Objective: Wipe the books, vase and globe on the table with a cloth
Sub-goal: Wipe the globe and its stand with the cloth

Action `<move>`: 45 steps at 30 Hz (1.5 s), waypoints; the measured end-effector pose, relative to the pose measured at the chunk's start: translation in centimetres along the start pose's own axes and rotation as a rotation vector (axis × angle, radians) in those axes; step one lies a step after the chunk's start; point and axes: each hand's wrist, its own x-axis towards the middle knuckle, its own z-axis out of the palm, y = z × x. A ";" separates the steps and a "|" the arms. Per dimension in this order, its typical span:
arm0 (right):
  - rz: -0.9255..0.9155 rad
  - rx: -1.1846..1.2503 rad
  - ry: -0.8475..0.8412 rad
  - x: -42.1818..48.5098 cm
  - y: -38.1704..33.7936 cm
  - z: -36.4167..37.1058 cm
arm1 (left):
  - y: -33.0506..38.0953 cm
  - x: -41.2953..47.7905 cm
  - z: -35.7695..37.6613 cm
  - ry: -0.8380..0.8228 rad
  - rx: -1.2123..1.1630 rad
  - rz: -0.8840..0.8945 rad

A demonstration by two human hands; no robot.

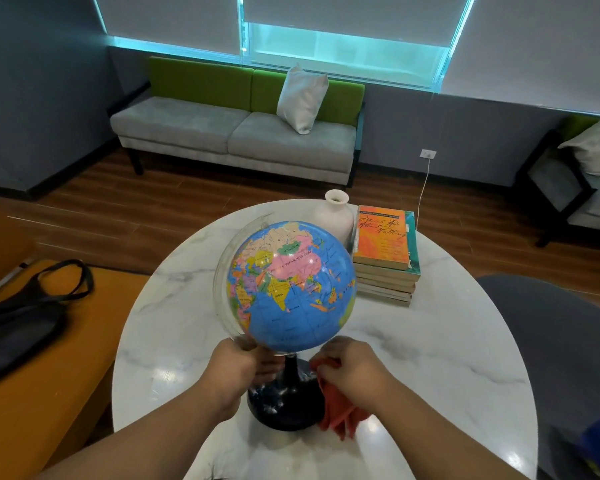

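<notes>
Left grip point(238, 367): curled round the foot of the clear arc point(222, 282), steadying the globe point(291, 285) just above. Hold firm against spin. Between both grips, the dark stand point(281, 407). Right grip point(352, 370): bunched on the red cloth point(340, 414), pressed to that stand. Rub round the stem, then work upward. Well beyond, farther back on the table point(447, 358): vase point(335, 216) and books point(385, 258).
</notes>
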 end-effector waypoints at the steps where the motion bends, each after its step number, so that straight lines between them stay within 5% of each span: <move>1: -0.017 0.017 -0.010 0.0 -0.4 0.2 | 0.1 0.0 0.0 -0.001 -0.006 -0.003; 6: 0.026 -0.127 -0.170 0.3 -0.4 0.8 | 0.0 -0.3 0.1 0.000 0.034 0.001; 10: 0.055 -0.092 -0.075 0.8 0.1 0.8 | -0.1 -0.4 0.1 -0.010 0.047 0.002; 14: 0.023 -0.054 -0.197 0.3 0.2 1.0 | -0.1 -0.4 -0.1 -0.015 0.046 0.001; 30: -0.022 0.001 -0.233 -0.6 0.2 0.9 | 0.3 -0.6 0.1 -0.008 0.048 0.007; 35: 0.115 0.035 -0.232 -0.6 1.4 0.4 | 0.3 -0.7 0.1 -0.013 0.036 -0.004; 40: -0.009 0.093 -0.255 -0.8 0.8 0.9 | 0.4 -0.7 -0.4 -0.034 0.053 -0.007; 45: 0.120 -0.039 -0.161 -0.3 2.0 0.7 | 0.4 -0.9 -0.5 -0.048 0.085 -0.014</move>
